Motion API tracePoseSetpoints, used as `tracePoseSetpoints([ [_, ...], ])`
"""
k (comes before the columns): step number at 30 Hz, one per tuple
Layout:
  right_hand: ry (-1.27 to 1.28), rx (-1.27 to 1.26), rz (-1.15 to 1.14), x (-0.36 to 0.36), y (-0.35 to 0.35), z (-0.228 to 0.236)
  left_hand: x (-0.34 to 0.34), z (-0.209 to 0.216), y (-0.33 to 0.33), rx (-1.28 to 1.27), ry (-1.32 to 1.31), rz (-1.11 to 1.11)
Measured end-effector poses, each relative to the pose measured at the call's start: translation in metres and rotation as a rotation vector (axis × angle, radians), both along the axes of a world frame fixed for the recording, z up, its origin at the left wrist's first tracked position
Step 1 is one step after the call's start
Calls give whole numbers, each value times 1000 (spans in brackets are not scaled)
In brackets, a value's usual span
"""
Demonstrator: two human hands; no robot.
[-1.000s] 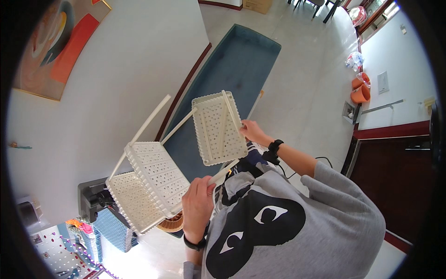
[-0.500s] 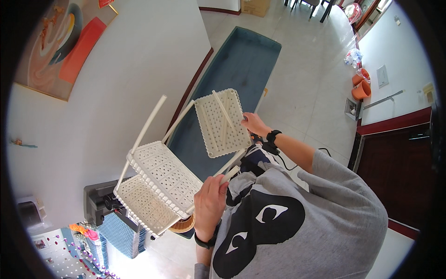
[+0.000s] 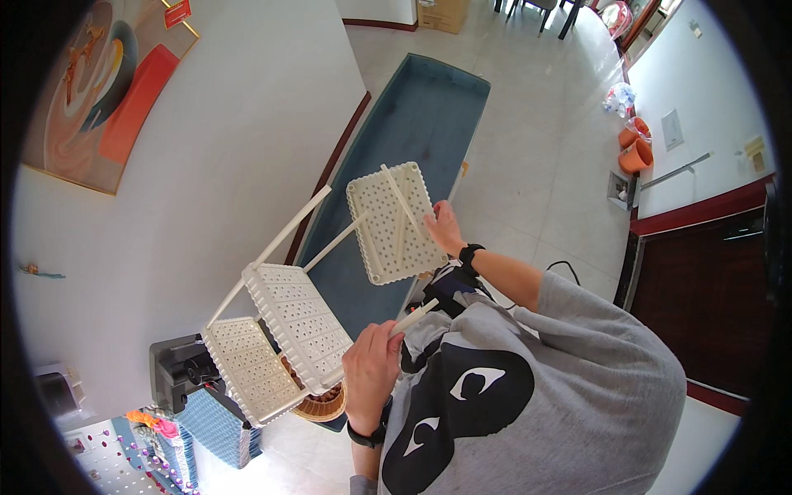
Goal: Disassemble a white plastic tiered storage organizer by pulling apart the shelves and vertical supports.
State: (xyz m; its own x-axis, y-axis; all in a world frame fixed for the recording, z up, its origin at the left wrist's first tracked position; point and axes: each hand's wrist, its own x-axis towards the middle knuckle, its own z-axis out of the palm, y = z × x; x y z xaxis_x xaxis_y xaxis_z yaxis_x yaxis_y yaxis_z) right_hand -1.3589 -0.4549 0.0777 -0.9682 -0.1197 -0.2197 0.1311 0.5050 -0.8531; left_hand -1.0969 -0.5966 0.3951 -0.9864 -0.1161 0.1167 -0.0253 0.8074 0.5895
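Observation:
A cream plastic rack, with a perforated upper tier point(image 3: 299, 318) and lower tier point(image 3: 252, 371) joined by poles, leans at my left. My left hand point(image 3: 373, 367) is closed round one of its poles point(image 3: 417, 316), whose end sticks out past my fingers. A separate perforated tray point(image 3: 379, 223) is in front of me, with loose poles point(image 3: 401, 198) lying in it. At the right edge of this tray, my right hand point(image 3: 446, 228) has its fingers bent over the rim, gripping it. Another rack pole point(image 3: 337, 241) points toward the tray.
Behind the tray stretches a long blue-grey bench or trough point(image 3: 429, 107) beside the wall. A wicker basket point(image 3: 323, 406) is under the rack, with a black device point(image 3: 177, 371) to its left. Orange pots point(image 3: 635, 155) stand by the right wall; a cardboard box point(image 3: 443, 15) is far off.
The rack has tilted and turned, its pole tops swinging to the right. Its two tiers now show a wider gap. My right hand stays at the separate tray's edge.

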Motion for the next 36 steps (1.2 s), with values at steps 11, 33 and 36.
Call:
tracePoseSetpoints([
  [11,60,-138,55,-11,-25,-17,-27,-6,4,30,-50,78],
  [33,-28,-340,-626,-243,26,-31,-118,-12,7,19,54,294],
  [36,-142,-680,-705,-248,24,-35,-122,-12,8,30,15,330],
])
